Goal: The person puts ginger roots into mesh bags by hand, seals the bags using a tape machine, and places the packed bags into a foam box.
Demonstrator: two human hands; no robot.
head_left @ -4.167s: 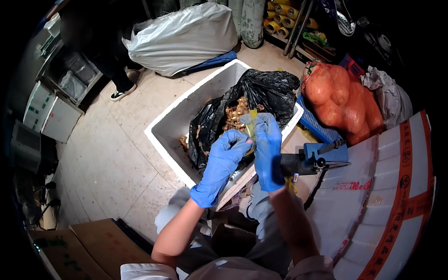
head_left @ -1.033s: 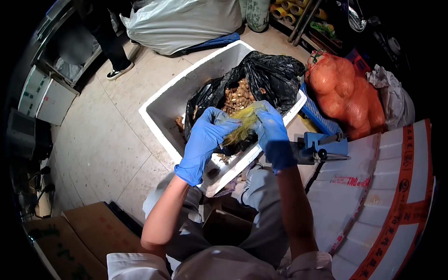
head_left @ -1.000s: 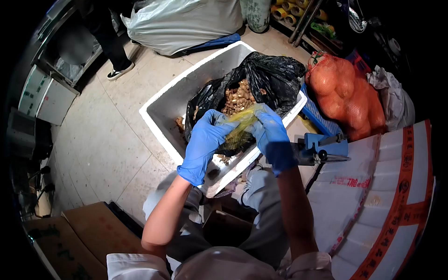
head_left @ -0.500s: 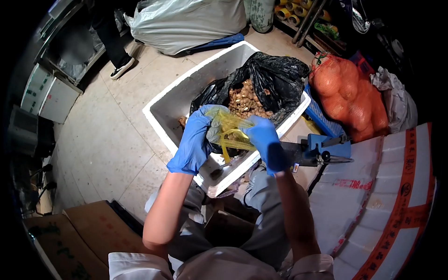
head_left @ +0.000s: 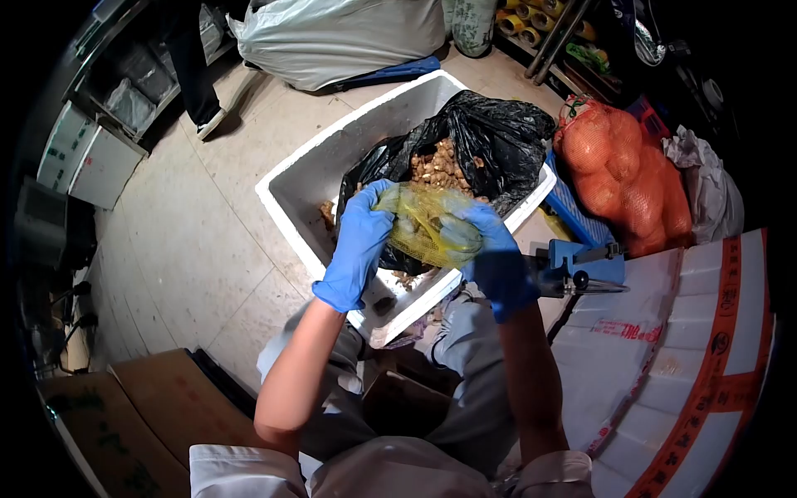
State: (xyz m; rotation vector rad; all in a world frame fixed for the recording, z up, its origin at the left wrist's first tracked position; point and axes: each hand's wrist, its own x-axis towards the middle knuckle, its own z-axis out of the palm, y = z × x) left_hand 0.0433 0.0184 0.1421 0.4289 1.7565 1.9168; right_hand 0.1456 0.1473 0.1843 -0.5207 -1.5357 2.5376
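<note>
A yellow mesh bag (head_left: 423, 220) is stretched between my two blue-gloved hands. My left hand (head_left: 365, 236) grips its left side, the fingers closed on the mesh. On the other side my right hand (head_left: 490, 249) has fingers inside or behind the mesh and holds it too. Below the hands stands a white foam box (head_left: 303, 166), in which lies an open black plastic bag (head_left: 506, 141). Brown knobbly pieces like ginger (head_left: 440, 166) fill the bag's opening. A few loose pieces lie in the box beside the bag.
Orange net sacks (head_left: 618, 170) stand right of the box, near a blue device (head_left: 589, 261). White taped boxes (head_left: 639, 349) are at the right, cardboard boxes (head_left: 178, 402) at the lower left. Beyond is a large white sack (head_left: 340, 41); a person's leg (head_left: 191, 75) shows at the upper left.
The yellow mesh, bunched up earlier, is now spread wide between my hands. My right hand's fingers have moved into or behind it. The person's foot at the upper left has shifted slightly.
</note>
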